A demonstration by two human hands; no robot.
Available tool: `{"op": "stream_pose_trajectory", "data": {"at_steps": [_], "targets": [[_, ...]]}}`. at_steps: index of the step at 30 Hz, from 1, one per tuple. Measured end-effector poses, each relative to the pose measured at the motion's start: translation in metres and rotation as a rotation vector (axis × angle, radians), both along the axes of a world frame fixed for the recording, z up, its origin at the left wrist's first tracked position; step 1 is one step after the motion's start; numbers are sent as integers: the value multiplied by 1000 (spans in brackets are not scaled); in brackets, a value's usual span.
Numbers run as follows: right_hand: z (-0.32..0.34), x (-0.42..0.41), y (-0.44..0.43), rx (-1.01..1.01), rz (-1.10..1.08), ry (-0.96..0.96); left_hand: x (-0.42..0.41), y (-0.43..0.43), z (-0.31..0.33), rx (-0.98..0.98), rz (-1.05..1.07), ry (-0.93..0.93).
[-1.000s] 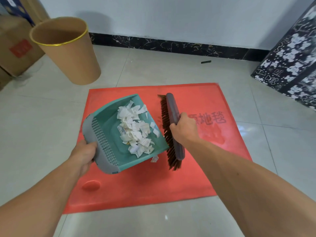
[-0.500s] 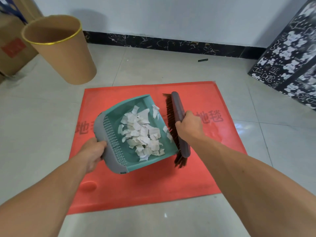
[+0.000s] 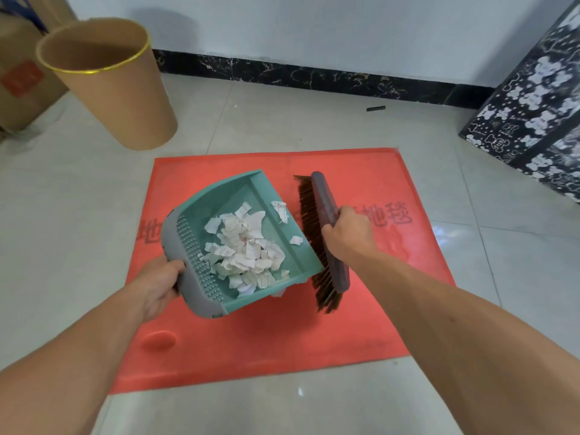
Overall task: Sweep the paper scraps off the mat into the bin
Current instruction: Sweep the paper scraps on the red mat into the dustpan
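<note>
A red mat [image 3: 282, 334] lies on the tiled floor. My left hand [image 3: 160, 284] grips the grey back edge of a teal dustpan [image 3: 219, 196], held over the mat. A heap of white paper scraps [image 3: 244, 249] sits inside the pan; one scrap [image 3: 278, 292] shows at its near lip. My right hand [image 3: 348, 237] grips the dark back of a brush [image 3: 326, 215], whose brown bristles touch the pan's open right edge. The tan bin [image 3: 119, 89] with a gold rim stands beyond the mat's far left corner, tilted in the wide view.
A cardboard box [image 3: 18, 80] stands behind the bin at the left. A black box with white bear prints [image 3: 530, 120] stands at the right. A small dark object [image 3: 375, 108] lies on the tiles near the black skirting. A white speck [image 3: 300, 391] lies below the mat.
The dustpan has lifted and tipped back toward my left hand, so the scraps slid deeper toward the grey comb. The brush followed leftward against the pan's edge.
</note>
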State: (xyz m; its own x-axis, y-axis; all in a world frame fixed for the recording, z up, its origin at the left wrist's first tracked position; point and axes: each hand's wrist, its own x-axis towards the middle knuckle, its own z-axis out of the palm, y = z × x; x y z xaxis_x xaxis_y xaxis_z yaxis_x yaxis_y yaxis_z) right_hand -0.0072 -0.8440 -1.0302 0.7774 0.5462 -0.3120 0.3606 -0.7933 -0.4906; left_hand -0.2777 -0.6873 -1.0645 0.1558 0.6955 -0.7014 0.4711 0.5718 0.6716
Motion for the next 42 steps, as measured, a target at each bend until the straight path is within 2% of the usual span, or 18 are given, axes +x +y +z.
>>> {"op": "stream_pose_trajectory", "data": {"at_steps": [7,19,25,30,36,42], "targets": [[-3,-5,3,-2,15,14,13,-11,6,-7,22,-96],[0,-2,1,1,51,1,9,-11,10,-37,19,-133],[-4,1,-6,5,-18,2,4,-10,15,-78,-83,-75],[-1,-4,-7,-15,30,28,8,-6,18,-71,-51,-33],[-3,1,-9,-9,35,15,-4,4,31,11,-108,29],[-3,-5,-6,-19,65,-3,-9,-2,27,-90,-25,-45]]}}
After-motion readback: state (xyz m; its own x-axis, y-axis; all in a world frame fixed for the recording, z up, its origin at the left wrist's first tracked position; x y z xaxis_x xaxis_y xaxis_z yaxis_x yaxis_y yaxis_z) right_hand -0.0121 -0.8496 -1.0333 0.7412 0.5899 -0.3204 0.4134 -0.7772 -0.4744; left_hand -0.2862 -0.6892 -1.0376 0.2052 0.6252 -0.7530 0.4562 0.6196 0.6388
